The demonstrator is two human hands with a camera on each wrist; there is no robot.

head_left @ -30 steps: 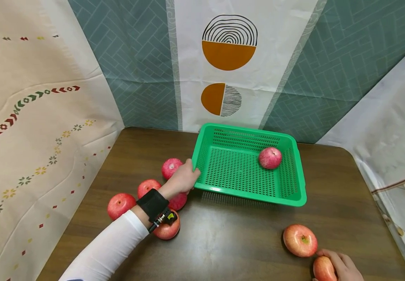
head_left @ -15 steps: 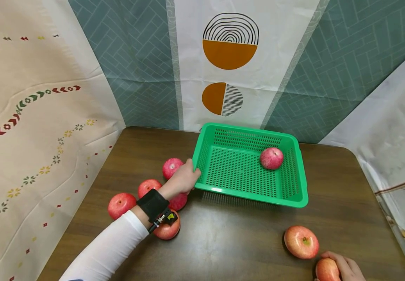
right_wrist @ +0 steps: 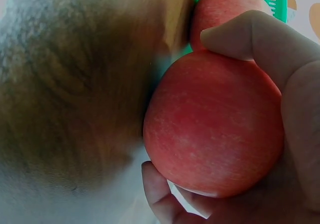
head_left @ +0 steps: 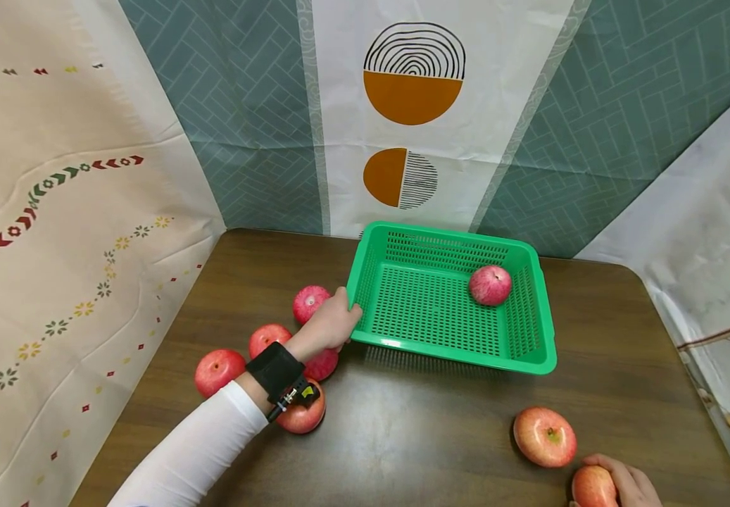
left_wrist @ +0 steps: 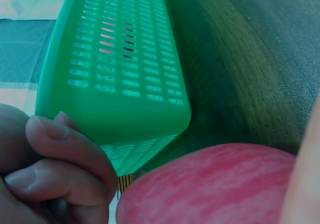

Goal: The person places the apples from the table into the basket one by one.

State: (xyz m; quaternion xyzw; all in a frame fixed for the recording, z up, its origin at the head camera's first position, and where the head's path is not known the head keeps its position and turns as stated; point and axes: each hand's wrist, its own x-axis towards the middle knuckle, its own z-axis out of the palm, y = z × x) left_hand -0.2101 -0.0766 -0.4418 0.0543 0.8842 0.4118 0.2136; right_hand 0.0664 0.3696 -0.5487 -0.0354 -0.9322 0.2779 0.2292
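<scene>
Right hand [head_left: 621, 486] curled round an apple [head_left: 593, 487] at the table's [head_left: 403, 436] near right edge, left hand [head_left: 329, 325] gripping the near left corner of the green basket [head_left: 447, 348], one apple inside [head_left: 490, 285] at far right.

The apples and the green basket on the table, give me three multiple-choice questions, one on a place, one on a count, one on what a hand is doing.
1. Where does the basket's only apple lie?
A. far right corner
B. near left corner
C. dead centre

2. How many apples lie left of the green basket?
A. two
B. five
C. eight

3. What is the right hand doing?
A. lying flat on the table
B. gripping the basket rim
C. holding an apple

Answers:
1 A, it sits against the far right wall.
2 B, five show around the left hand, which grips the basket's corner.
3 C, the right wrist view shows fingers curled round a held apple.
</scene>
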